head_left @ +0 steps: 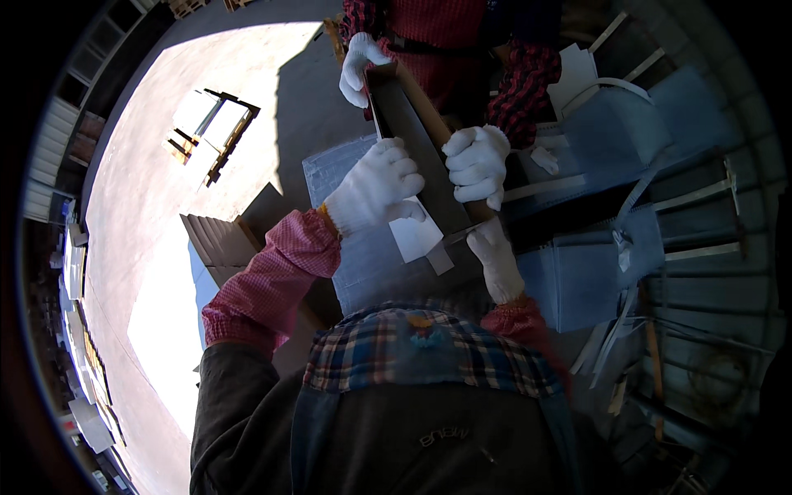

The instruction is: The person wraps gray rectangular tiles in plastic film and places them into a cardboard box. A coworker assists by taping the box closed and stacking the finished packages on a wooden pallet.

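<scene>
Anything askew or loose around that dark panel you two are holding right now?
Loose white strips lie scattered and dangling over the grey stacks on the right. The dark panel is tilted, gripped by my left hand, right hand and a co-worker's gloves. No damage visible.

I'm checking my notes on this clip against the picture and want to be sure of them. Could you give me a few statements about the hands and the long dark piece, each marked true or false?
1. The person's left hand wears a white knit glove. True.
2. The left hand rests on the long dark panel. True.
3. The person's right hand is bare. False: it is gloved in white too, at the panel's near end.
4. Nobody else touches the panel. False: a co-worker's gloved hands grip it from the far side.
5. The left sleeve is plain blue. False: it is red-and-white check.
6. A stack of cardboard sheets lies to the left. True.
</scene>
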Tool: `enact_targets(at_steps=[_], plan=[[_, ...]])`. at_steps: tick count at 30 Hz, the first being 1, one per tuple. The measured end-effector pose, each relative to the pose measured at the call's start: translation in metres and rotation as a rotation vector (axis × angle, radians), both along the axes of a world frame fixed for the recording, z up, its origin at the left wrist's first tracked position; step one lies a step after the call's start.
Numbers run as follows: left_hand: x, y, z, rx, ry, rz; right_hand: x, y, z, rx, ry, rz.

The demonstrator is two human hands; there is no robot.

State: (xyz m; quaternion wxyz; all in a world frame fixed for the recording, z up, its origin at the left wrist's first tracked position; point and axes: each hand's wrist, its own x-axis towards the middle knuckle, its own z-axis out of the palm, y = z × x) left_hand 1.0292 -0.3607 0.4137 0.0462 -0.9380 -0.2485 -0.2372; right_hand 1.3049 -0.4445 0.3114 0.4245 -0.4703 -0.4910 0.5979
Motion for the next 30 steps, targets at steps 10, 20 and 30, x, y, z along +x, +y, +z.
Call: enact_targets(at_steps=[10,20,30], plan=[[-0.001,-0.002,-0.004,-0.010,-0.026,-0.021,-0.070,0.000,0.020,0.085,-0.155,-0.402],[0.004,-0.007,-0.009,0.089,-0.179,0.017,-0.037,-0.014,0.067,0.726,-0.664,0.104],[0.006,0.006,0.001,-0.013,-0.199,-0.139,-0.041,-0.017,0.066,0.555,-0.526,0.085]])
